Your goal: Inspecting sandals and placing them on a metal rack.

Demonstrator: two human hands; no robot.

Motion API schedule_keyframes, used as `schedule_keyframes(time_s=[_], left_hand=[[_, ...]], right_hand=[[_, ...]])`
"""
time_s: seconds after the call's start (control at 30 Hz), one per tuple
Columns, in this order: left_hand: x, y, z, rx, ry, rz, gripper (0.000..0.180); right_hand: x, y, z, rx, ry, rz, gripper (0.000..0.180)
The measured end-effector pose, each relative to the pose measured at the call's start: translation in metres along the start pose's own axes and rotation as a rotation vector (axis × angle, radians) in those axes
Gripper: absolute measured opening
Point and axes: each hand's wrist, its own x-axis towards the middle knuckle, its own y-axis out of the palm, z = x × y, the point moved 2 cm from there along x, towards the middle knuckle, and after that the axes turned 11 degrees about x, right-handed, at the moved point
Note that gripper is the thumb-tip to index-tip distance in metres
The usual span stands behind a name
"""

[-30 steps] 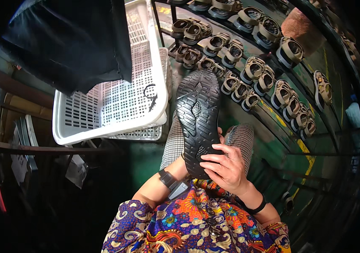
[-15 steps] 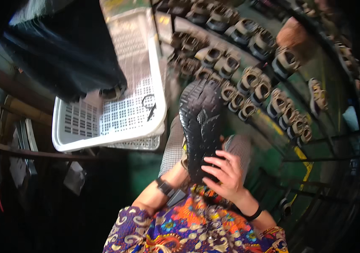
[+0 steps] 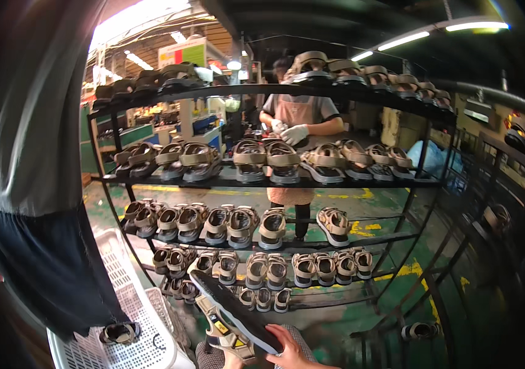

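In the head view, the right hand (image 3: 288, 352) sits at six o'clock on the lower edge, its fingers spread and curled over the heel end of a sandal (image 3: 230, 317), gripping it. The sandal's black sole faces up and runs from the hand toward ten o'clock, its toe tilted upward; tan straps hang beneath it. The left hand (image 3: 233, 363) barely shows at the bottom edge under the sandal, touching its strap side; whether it is closed around anything cannot be told.

At seven o'clock stands a white slotted basket (image 3: 145, 344) with one sandal (image 3: 119, 333) lying in it. A person in a grey top and dark apron (image 3: 35, 184) fills the nine o'clock side, just beside the basket.

Beyond the held sandal, from the centre to twelve o'clock, a dark metal rack (image 3: 336, 183) carries rows of tan sandals on several shelves. Behind the rack at twelve o'clock a co-worker in an apron (image 3: 299, 111) stands with white-gloved hands (image 3: 292, 133) held together.
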Motion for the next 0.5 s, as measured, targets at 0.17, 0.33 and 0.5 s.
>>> schedule_keyframes(time_s=[0.17,0.33,0.5], left_hand=[[0.009,0.009,-0.083,0.030,0.218,0.035,0.015],[-0.020,0.026,-0.178,-0.347,0.431,0.484,0.026],[-0.037,0.050,-0.196,-0.110,0.638,0.914,0.020]], right_hand=[[-0.010,-0.042,-0.013,0.553,0.286,-0.197,0.046],[-0.012,-0.130,0.010,0.962,0.302,-0.599,0.036],[-0.030,-0.270,0.132,0.776,-0.419,-0.674,0.042]])
